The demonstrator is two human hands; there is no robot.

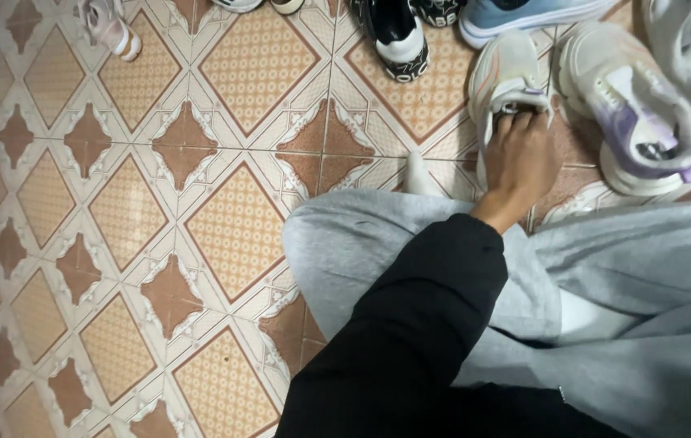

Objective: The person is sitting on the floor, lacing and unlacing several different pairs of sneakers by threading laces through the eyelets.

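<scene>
so the floor [126, 211] is tiled in orange and brown diamond patterns with white trim; shoes sit along the top edge; a beige sneaker [501, 77] next to a white and lilac sneaker [629, 113], a light blue shoe [524, 16], a black and white shoe [398, 36], and a small pinkish shoe [110, 28] off at top left

The floor tiles [159, 203] carry tan and rust-brown diamonds edged in white, the sleeve [418, 324] is black over pale grey trousers [629, 276], and the shoes run cream with pink trim [501, 73], white fading to lilac [633, 105], sky blue [524, 16] and black-and-white (checked at the toe) [398, 36].
</scene>
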